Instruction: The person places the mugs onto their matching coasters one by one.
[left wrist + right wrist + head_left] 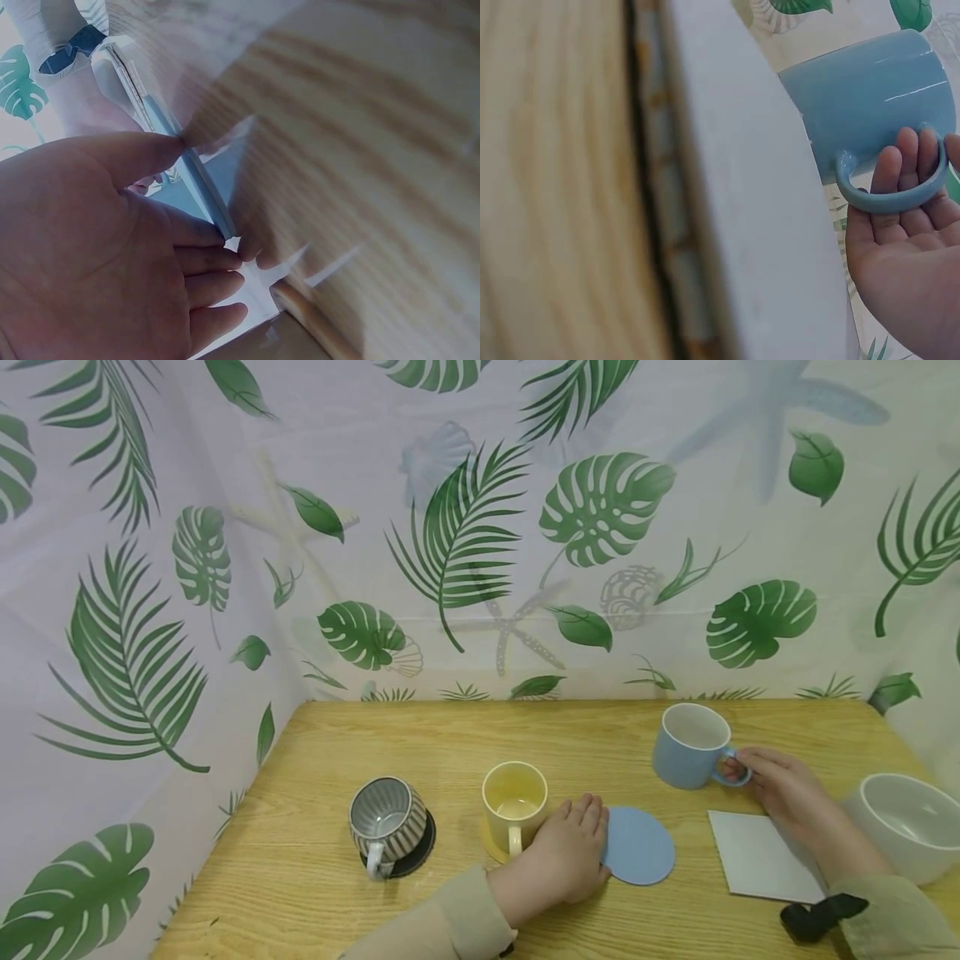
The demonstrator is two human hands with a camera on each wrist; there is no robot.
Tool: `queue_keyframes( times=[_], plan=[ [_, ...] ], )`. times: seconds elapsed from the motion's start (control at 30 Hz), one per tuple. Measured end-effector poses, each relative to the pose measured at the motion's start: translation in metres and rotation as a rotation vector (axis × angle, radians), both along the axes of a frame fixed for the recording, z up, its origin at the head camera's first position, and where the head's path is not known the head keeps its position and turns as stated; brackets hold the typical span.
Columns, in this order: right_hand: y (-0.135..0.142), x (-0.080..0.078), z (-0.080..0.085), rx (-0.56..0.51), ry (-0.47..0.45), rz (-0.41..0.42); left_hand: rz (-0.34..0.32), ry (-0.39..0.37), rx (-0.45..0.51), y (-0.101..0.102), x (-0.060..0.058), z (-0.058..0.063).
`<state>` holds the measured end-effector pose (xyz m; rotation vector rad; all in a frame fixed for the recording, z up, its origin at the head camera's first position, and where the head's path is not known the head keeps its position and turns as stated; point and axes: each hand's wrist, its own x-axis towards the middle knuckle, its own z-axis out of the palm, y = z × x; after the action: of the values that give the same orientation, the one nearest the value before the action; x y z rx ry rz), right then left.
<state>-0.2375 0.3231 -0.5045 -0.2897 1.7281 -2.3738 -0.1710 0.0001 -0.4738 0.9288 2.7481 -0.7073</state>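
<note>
My right hand (795, 797) grips the handle of a light blue mug (688, 750), its fingers through the loop in the right wrist view. That mug stands upright at the back right; whether its base touches the table cannot be told. At a round blue coaster (639, 846), my left hand (562, 852) has its thumb and fingertips along the left rim, the fingers fairly straight. The left wrist view shows the thumb (154, 157) against that coaster's edge. Just left of this hand, a yellow mug (513, 802) sits on a yellow coaster (493, 842), partly hidden.
A striped grey mug (386, 818) rests on a black coaster (420, 853) at the left. Below my right forearm lies a square white coaster (757, 860). A white cup (903, 827) stands at the far right. Leaf-patterned cloth (465, 660) closes off the back and sides.
</note>
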Motion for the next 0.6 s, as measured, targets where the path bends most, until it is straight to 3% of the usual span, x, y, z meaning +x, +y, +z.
queue_keyframes(
  times=[0.3,0.6],
  plan=[
    [0.0035,-0.001,-0.0009,0.149,0.031,0.082,0.003,0.003,0.009,0.0001,-0.0003,0.0006],
    [0.0018,-0.0002,-0.003,0.139,0.089,0.192,-0.004,0.01,0.005,-0.0001,-0.0005,0.0011]
  ],
)
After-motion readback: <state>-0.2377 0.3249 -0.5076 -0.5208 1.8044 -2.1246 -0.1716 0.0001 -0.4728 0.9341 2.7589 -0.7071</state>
